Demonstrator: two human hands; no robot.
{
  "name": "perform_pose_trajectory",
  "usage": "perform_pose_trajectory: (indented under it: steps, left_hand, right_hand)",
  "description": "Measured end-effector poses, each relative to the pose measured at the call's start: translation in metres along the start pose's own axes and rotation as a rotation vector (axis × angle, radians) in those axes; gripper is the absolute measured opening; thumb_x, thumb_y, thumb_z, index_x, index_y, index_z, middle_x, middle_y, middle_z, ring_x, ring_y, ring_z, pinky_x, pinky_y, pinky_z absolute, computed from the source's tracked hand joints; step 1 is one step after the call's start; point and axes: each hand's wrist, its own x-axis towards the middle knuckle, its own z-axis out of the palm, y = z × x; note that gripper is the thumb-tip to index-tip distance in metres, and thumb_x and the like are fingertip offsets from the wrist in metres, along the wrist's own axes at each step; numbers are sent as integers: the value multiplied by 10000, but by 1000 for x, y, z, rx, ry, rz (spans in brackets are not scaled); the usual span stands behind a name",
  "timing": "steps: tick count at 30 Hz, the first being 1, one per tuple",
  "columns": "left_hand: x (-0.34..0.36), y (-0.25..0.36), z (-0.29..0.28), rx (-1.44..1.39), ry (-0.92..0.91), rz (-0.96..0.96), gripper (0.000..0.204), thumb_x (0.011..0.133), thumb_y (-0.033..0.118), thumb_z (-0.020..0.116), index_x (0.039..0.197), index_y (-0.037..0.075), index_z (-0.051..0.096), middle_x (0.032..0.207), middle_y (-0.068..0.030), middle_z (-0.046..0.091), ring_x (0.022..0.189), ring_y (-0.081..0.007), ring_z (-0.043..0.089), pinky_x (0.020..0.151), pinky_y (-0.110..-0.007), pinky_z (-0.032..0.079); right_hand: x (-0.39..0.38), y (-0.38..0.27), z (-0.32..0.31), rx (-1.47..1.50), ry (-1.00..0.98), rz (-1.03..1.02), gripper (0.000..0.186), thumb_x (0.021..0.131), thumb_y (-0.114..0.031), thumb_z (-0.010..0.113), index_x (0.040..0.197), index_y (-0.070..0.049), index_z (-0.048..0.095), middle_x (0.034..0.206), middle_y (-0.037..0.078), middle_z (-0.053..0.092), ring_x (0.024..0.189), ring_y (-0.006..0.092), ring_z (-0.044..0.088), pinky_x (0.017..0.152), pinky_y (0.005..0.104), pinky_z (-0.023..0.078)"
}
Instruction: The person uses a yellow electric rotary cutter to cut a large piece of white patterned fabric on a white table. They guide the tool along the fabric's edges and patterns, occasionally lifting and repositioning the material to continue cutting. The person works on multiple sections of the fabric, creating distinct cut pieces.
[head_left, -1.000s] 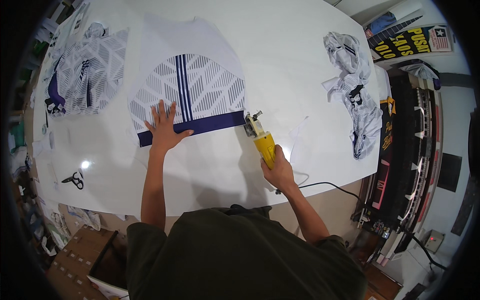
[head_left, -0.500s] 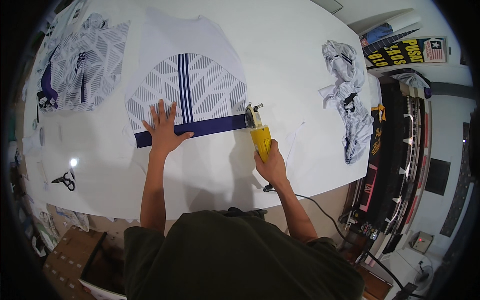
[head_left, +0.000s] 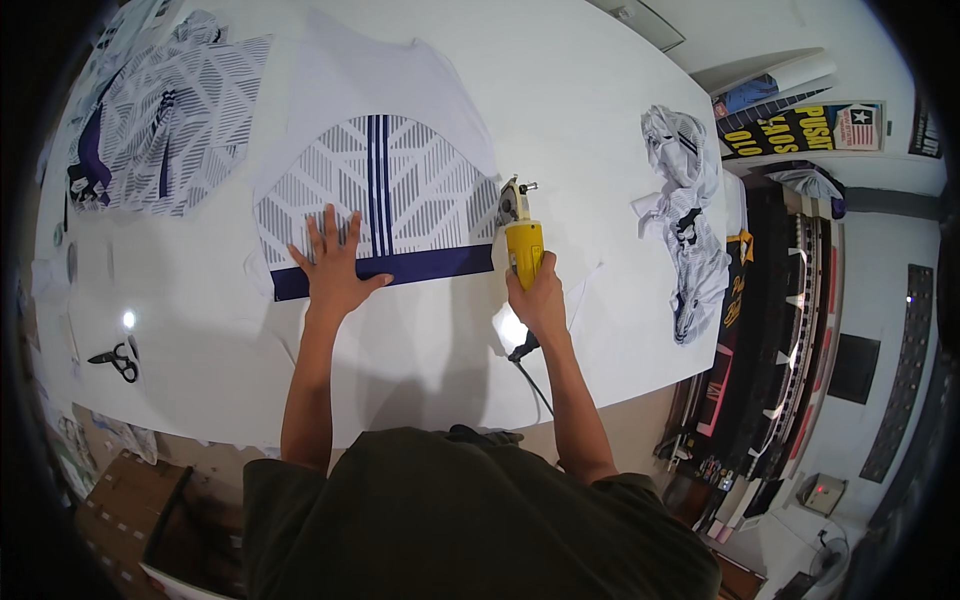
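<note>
My left hand (head_left: 335,275) lies with spread fingers on a patterned fabric panel (head_left: 430,200) that has dark blue vertical stripes and a navy band (head_left: 450,260) along its lower edge. Plain pale fabric (head_left: 370,75) lies beneath and above the panel. My right hand (head_left: 535,300) grips a yellow electric rotary cutter (head_left: 522,240), whose blade head is at the panel's right edge, above the band's end. A black cord runs down from the tool. Black scissors (head_left: 115,360) lie at the left of the white table (head_left: 590,120).
Crumpled patterned fabric sits at the left (head_left: 170,130) and right (head_left: 680,220) of the table. Beyond the right edge are rolls (head_left: 770,80), a yellow-and-black banner (head_left: 790,130) and a long machine (head_left: 775,340). Cardboard boxes (head_left: 120,510) stand on the floor at lower left.
My right hand and the cutter have moved upward along the panel's right edge, and the cutter points straighter up. My left hand remains on the fabric. The view has shifted slightly.
</note>
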Motion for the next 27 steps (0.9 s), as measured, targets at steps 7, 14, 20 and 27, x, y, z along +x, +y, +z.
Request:
perform_pose_trajectory:
  steps: [7, 14, 20, 27]
  left_hand:
    - [2, 1, -2, 3, -35, -24, 1256, 632, 602, 901, 1653, 233, 270, 1735, -188, 58, 1578, -491, -23, 1115, -840, 46]
    - [-7, -6, -44, 215, -289, -158, 1147, 709, 638, 837, 1620, 154, 337, 1712, -232, 139, 1561, -522, 89, 1133, -819, 112]
    - [158, 48, -53, 210, 5, -144, 876, 961, 615, 579, 1627, 119, 302, 1682, -264, 224, 1544, -530, 162, 1171, -763, 151]
    - [253, 199, 56, 278, 60, 131, 734, 1053, 599, 368, 1644, 173, 280, 1717, -174, 184, 1558, -507, 113, 1171, -776, 95]
  right_hand:
    - [36, -19, -8, 19, 3, 24, 488, 914, -254, 666, 1193, 45, 400, 980, 359, 669, 915, 534, 673, 788, 572, 551]
    - [-34, 28, -20, 105, -41, 68, 569, 924, -271, 678, 1306, 55, 411, 1037, 352, 683, 980, 531, 673, 842, 545, 538]
    - [-130, 99, -47, 236, 67, 258, 575, 906, -240, 728, 1302, 83, 464, 1046, 345, 694, 962, 494, 702, 829, 505, 555]
    - [-174, 143, -64, 360, 191, 353, 578, 905, -231, 724, 1314, 71, 448, 1004, 339, 703, 936, 504, 708, 813, 506, 561]
